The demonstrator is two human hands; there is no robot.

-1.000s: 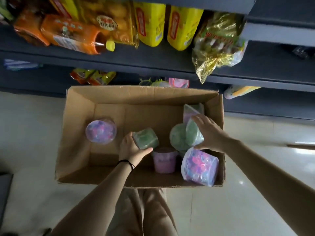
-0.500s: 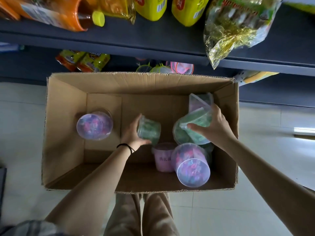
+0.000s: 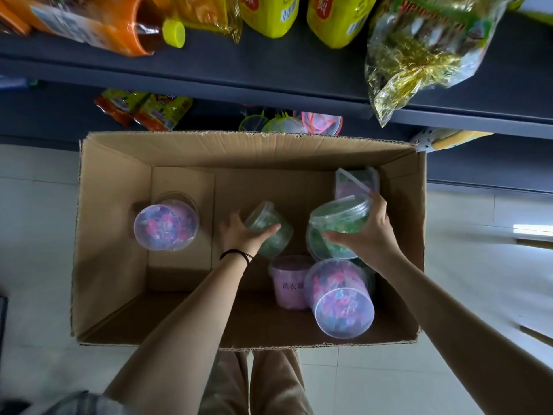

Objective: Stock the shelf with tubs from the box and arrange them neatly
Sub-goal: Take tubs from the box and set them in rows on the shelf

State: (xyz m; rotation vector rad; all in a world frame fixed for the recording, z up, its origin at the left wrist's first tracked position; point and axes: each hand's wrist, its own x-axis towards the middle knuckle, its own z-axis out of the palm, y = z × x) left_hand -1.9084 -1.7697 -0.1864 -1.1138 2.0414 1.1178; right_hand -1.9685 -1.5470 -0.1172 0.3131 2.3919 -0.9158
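Over the cardboard box (image 3: 113, 235) below the shelf (image 3: 269, 70), you had tipped the large green tub (image 3: 338, 226) up in your gripping right hand (image 3: 363, 235), your left hand (image 3: 239, 238) clasping the small green tub (image 3: 269, 229), both ready to lift out.

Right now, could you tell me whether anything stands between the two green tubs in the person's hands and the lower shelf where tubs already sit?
Only the far wall of the cardboard box rises between them. The left hand grips the smaller green tub, the right hand the larger green tub, both low inside. Above the rim, nothing visible blocks the lower shelf.
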